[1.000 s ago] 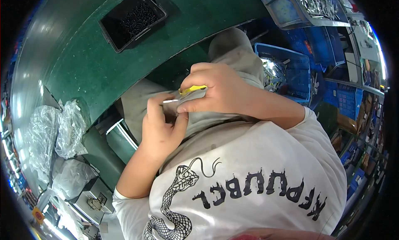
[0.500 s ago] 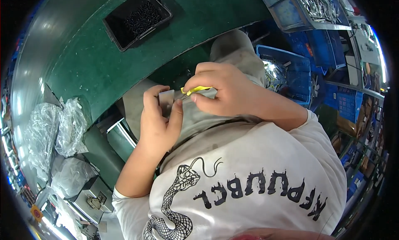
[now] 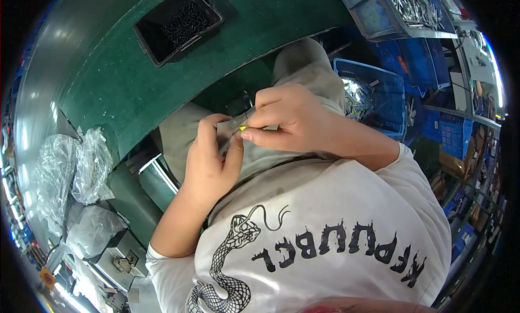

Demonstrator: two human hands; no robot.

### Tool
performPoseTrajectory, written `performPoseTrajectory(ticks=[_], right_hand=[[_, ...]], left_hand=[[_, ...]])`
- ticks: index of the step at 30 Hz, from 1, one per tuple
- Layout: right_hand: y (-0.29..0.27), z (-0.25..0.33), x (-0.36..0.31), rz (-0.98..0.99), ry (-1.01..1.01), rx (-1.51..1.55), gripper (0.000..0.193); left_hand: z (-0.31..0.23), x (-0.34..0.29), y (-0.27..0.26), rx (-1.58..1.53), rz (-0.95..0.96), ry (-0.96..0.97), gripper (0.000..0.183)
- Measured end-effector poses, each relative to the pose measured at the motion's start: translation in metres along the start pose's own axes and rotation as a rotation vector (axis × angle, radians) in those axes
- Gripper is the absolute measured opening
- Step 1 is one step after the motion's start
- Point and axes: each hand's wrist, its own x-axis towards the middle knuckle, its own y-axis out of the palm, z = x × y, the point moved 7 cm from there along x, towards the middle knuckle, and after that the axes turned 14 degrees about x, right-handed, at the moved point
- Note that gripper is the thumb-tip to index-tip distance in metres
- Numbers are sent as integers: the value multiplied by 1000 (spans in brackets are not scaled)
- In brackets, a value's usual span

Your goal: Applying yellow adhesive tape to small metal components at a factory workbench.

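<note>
Above my lap, my left hand (image 3: 212, 156) is closed on a flat silvery metal piece (image 3: 224, 131), gripping it between thumb and fingers. My right hand (image 3: 290, 117) meets it from the right, thumb and forefinger pinched on a small bright-yellow strip (image 3: 242, 128). Only a bit of the yellow shows; the fingers cover the rest. The fingertips of both hands are close together at the metal piece's right edge. Whether the strip touches the metal cannot be made out.
A black bin (image 3: 179, 27) of small dark parts stands on the green bench (image 3: 116, 104). At right are a blue crate (image 3: 379, 110) of metal pieces and a raised blue bin (image 3: 374, 15) of thin metal parts. Clear plastic bags (image 3: 57, 169) lie at left.
My hands have come together. The right hand has shifted slightly left with the yellow strip, now mostly covered, and the metal piece has tilted and is more hidden.
</note>
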Motion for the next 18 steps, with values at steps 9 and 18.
performPoseTrajectory(ticks=[9,18], right_hand=[[6,0,1,36,-6,-34,13],[6,-4,1,45,69,-54,14]], left_hand=[[-14,-2,-3,95,45,88,33],[-16,-2,-3,141,-20,166,30]])
